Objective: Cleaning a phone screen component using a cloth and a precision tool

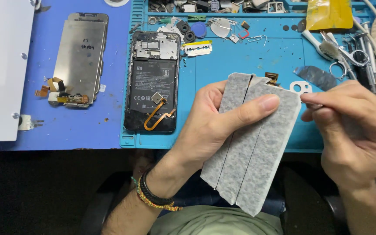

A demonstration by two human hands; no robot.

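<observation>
Fingers of the left hand (209,126) clamp a grey adhesive-strip sheet (251,148), long axis running near-to-far; the right hand (353,130) pinches its far right corner.

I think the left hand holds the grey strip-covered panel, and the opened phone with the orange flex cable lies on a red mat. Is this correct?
Not quite: in the head view the mat is blue, not red. The left hand does hold the grey strip-covered panel, and the opened phone with the orange flex cable lies on that mat.

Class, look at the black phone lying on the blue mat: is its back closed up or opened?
Opened. The black phone shows its bare battery, metal shield and an orange flex cable, with no back cover over them.
</observation>
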